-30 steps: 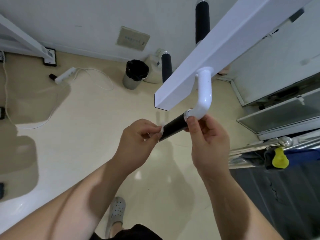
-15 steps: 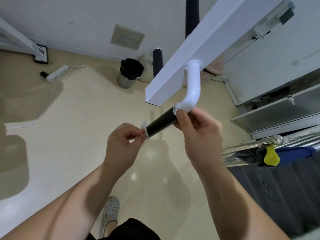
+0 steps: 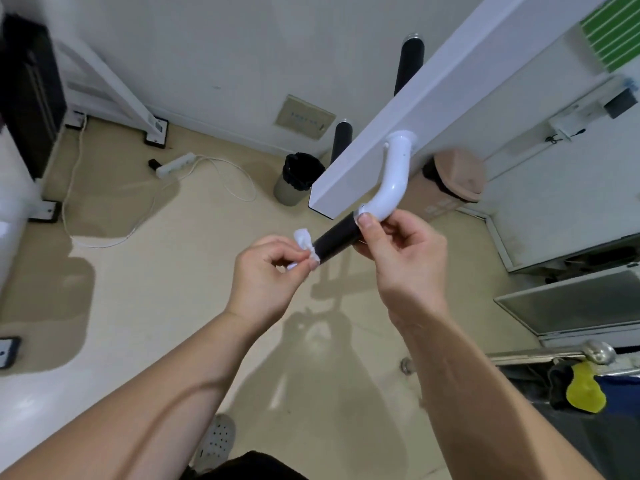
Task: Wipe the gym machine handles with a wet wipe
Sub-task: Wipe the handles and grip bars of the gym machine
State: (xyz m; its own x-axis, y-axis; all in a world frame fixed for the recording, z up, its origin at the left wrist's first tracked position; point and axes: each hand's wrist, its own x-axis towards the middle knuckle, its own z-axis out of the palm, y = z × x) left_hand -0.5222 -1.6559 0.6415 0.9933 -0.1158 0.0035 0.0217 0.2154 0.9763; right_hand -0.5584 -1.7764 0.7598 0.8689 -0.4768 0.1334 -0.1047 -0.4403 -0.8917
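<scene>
wipe [image 3: 302, 237] pinched in left hand [image 3: 266, 275] against free end of black handle [image 3: 337, 237]; right hand [image 3: 408, 258] grips its inner end. mid-wipe, it seems; next, rub along the handle.

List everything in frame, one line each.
beam: 1, white, overhead, diagonal
curved tube: 1, white, under beam
handle grip: 1, black, on curved tube's end
wet wipe: 1, white, bunched at handle grip's free end
far grips: 2, black, behind beam
bin: 1, grey with black liner, floor by wall
lidded bin: 1, pink lid, floor right of tube
power strip: 1, white, floor left
yellow item: 1, lower right
shoe: 1, grey, bottom edge
left hand: pinches wet wipe
right hand: grips handle grip at tube joint
</scene>
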